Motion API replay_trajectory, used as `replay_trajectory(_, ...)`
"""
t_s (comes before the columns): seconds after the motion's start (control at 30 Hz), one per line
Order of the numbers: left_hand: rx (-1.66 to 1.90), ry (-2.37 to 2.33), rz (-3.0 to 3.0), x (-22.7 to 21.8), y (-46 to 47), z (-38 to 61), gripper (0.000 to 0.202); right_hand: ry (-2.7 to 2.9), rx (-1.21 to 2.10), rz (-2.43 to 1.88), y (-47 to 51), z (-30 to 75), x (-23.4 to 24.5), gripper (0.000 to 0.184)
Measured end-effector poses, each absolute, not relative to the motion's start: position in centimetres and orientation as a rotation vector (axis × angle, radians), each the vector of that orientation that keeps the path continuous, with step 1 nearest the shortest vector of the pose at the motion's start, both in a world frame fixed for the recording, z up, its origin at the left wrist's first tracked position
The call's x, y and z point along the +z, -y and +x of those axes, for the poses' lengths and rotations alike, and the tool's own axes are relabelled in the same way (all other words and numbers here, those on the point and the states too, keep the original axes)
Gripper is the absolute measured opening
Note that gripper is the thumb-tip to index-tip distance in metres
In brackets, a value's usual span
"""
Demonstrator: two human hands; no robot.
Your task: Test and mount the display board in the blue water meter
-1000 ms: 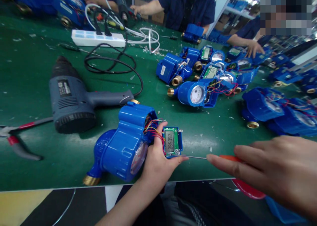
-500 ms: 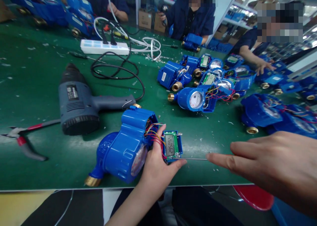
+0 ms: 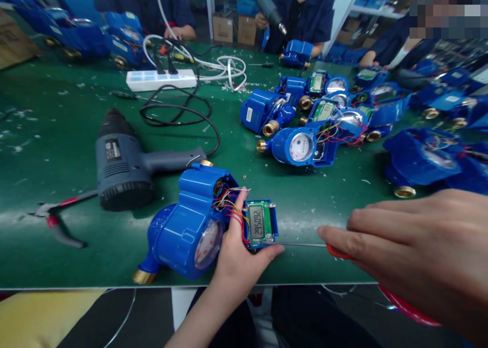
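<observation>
A blue water meter (image 3: 183, 231) with brass ends lies on its side at the near edge of the green table (image 3: 57, 134). Coloured wires run from its open housing to a small blue display module (image 3: 260, 224) with a lit number readout. My left hand (image 3: 238, 254) grips that module, thumb under it and fingers among the wires. My right hand (image 3: 415, 251) is closed round a red-handled screwdriver (image 3: 305, 244). The thin shaft points left and its tip touches the module's lower right corner.
A grey heat gun (image 3: 125, 167) with a black cord lies left of the meter, red-handled pliers (image 3: 57, 218) beside it. A white power strip (image 3: 160, 79) sits further back. Several opened blue meters (image 3: 301, 147) crowd the right side. Other people in dark blue work at the far edge.
The view has tilted up a little and drifted. My right hand has closed more tightly on the screwdriver, and the shaft stays at the module. My left hand keeps its hold.
</observation>
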State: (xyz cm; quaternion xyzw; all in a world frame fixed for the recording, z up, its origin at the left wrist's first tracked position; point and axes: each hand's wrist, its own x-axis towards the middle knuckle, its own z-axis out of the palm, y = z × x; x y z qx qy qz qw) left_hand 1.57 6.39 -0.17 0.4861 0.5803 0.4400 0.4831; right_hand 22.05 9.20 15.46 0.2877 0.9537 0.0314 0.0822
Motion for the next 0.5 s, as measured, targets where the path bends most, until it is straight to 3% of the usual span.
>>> replay_trajectory(0.5, 1.100, -1.417, 1.209, 0.11, -6.70, 1.92, 0.103, -2.804, 0.036, 0.892, -8.81, 21.61, 16.00, 0.023)
